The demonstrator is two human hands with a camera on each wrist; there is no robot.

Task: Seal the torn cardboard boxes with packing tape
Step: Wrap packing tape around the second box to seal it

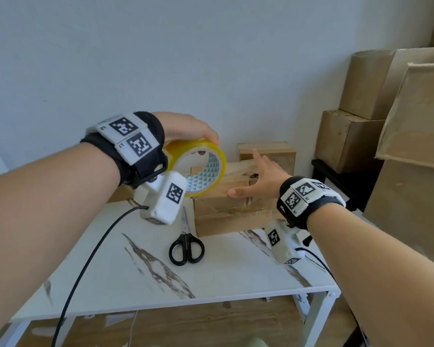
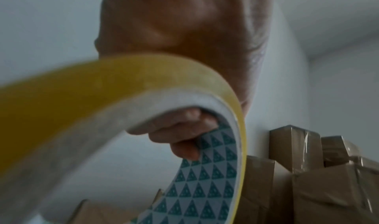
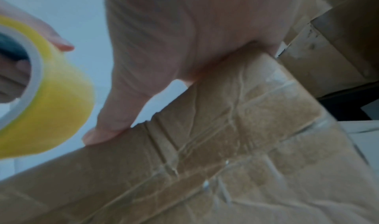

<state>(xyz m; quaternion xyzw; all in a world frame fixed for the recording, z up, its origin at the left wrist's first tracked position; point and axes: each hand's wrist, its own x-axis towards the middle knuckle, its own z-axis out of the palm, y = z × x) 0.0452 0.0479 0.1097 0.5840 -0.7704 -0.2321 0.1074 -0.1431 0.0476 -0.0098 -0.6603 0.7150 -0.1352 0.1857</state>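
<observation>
My left hand [image 1: 186, 131] grips a yellow roll of packing tape [image 1: 198, 169], fingers curled through its core [image 2: 180, 133], and holds it in the air just left of the torn cardboard box [image 1: 226, 211] on the white table [image 1: 140, 269]. The box's front face carries wrinkled clear tape [image 3: 235, 130]. Fingers straight, my right hand [image 1: 258, 176] lies flat on the box's top edge, thumb [image 3: 106, 130] resting along the rim. The roll [image 3: 51, 98] hangs close to that thumb, apart from it.
Black scissors [image 1: 187, 246] lie on the table in front of the box. A smaller box [image 1: 266, 154] stands behind it by the wall. Several stacked cardboard boxes [image 1: 356, 116] fill the right side on a dark stand. A black cable [image 1: 90, 261] hangs from my left wrist.
</observation>
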